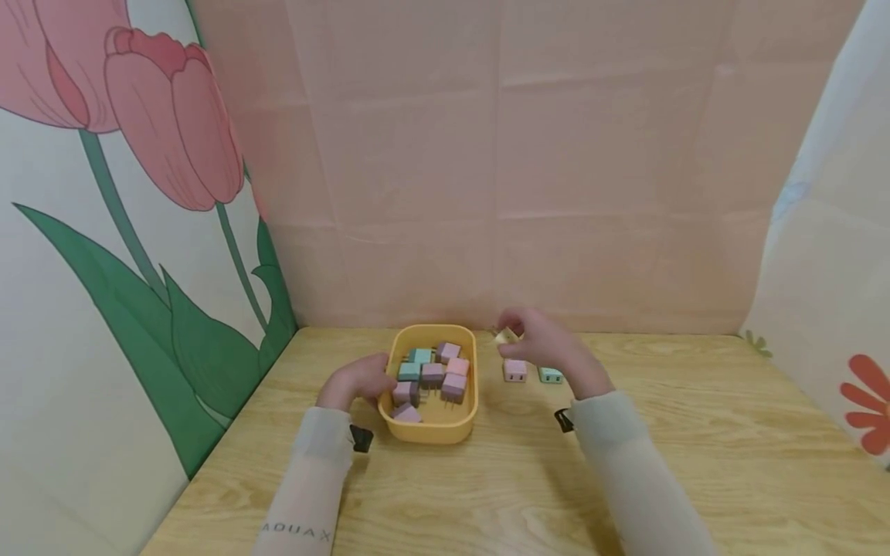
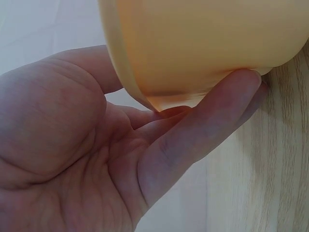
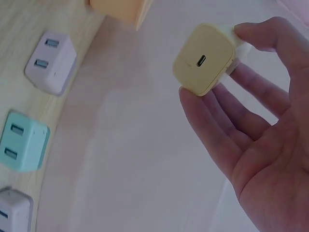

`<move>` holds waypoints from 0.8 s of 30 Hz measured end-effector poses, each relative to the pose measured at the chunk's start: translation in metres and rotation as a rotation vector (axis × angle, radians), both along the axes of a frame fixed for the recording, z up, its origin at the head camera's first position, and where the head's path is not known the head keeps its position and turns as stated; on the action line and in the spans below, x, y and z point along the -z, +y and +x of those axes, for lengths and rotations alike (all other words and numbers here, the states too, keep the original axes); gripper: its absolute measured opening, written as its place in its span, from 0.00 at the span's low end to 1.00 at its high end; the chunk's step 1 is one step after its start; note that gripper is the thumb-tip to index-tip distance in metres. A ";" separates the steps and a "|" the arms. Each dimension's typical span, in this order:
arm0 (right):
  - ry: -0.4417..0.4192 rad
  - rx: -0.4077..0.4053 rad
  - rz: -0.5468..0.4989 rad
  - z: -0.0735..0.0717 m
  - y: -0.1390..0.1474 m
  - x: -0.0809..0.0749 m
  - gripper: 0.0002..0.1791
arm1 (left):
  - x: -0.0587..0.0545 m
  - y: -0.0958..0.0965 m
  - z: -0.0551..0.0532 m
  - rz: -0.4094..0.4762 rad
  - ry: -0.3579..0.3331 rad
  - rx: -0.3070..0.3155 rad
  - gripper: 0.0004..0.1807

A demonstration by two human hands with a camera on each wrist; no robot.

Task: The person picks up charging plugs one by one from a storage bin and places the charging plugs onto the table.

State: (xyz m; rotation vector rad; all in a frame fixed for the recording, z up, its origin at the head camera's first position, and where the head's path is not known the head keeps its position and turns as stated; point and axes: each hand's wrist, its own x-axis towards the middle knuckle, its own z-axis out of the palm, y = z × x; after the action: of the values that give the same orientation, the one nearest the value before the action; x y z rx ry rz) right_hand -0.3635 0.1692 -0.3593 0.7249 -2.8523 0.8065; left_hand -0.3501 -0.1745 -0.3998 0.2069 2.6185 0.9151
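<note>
My left hand (image 1: 358, 378) grips the left side of a yellow plastic bin (image 1: 475, 390), thumb over the rim; in the left wrist view its fingers lie along the outer wall (image 2: 203, 43). Several chargers sit in the bin, among them teal (image 1: 420, 356), purple (image 1: 454, 387) and pink (image 1: 457, 367) ones, some with prongs showing. Right of the bin, my right hand (image 1: 545, 344) pinches a pale yellow charger (image 3: 200, 58) above the table. Its face with a single small port turns toward the right wrist camera.
Below the right hand, a light purple charger (image 1: 515, 371) and a mint green charger (image 1: 552, 376) stand on the wooden table (image 1: 514, 494). Another pale charger (image 3: 14, 210) shows in the right wrist view. A pink cloth (image 1: 417, 193) hangs behind the table.
</note>
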 end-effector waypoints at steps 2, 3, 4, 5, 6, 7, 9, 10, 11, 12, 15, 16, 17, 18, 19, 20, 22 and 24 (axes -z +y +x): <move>0.016 0.015 0.006 -0.001 0.004 -0.001 0.17 | 0.001 0.000 0.000 0.007 -0.005 -0.002 0.22; 0.022 0.021 0.010 -0.001 0.006 -0.001 0.17 | 0.001 0.000 0.000 0.010 -0.007 -0.003 0.22; 0.029 0.024 0.014 -0.001 0.008 -0.001 0.17 | 0.001 0.000 0.000 0.013 -0.010 -0.003 0.23; 0.028 0.033 0.015 -0.002 0.010 -0.001 0.17 | 0.001 -0.001 0.000 0.017 -0.013 -0.004 0.23; 0.023 0.039 0.013 -0.002 0.011 -0.001 0.17 | 0.002 -0.001 0.000 0.022 -0.016 -0.005 0.23; 0.013 0.046 0.009 -0.002 0.013 -0.002 0.16 | 0.001 -0.001 0.000 0.023 -0.017 -0.005 0.23; 0.002 0.052 -0.001 -0.002 0.018 -0.003 0.16 | 0.001 -0.001 0.000 0.021 -0.014 -0.002 0.23; -0.004 0.056 -0.006 -0.002 0.021 -0.004 0.16 | 0.001 -0.001 0.000 0.020 -0.013 0.000 0.23; -0.012 0.062 -0.015 -0.002 0.024 -0.005 0.16 | 0.001 -0.001 0.000 0.019 -0.011 0.002 0.22; -0.017 0.066 -0.024 -0.001 0.027 -0.006 0.17 | 0.001 -0.002 0.000 0.019 -0.011 0.004 0.22; -0.026 0.078 -0.053 0.001 0.038 -0.008 0.19 | 0.002 -0.002 0.000 0.025 -0.008 0.015 0.23; -0.032 0.088 -0.062 0.002 0.042 -0.009 0.19 | 0.001 -0.002 0.000 0.029 -0.008 0.019 0.23; -0.039 0.099 -0.075 0.002 0.046 -0.009 0.20 | 0.001 -0.002 0.000 0.032 -0.008 0.021 0.23; -0.044 0.110 -0.084 0.002 0.050 -0.010 0.20 | 0.001 -0.002 0.000 0.033 -0.007 0.022 0.23; -0.049 0.121 -0.091 0.002 0.054 -0.010 0.20 | 0.001 -0.002 0.000 0.033 -0.005 0.025 0.23; -0.052 0.131 -0.096 0.002 0.059 -0.011 0.21 | 0.001 -0.002 0.001 0.031 -0.002 0.026 0.23; -0.054 0.159 -0.095 0.001 0.068 -0.013 0.22 | 0.001 -0.002 0.001 0.029 -0.001 0.023 0.23; -0.054 0.189 -0.085 0.001 0.076 -0.014 0.22 | 0.001 -0.002 0.001 0.024 0.000 0.020 0.23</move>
State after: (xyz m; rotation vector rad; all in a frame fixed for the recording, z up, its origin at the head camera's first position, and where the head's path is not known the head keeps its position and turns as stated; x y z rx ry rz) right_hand -0.3625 0.2457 -0.3456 0.4221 -2.8573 0.9234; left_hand -0.3491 -0.1762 -0.4004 0.2391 2.6021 0.9398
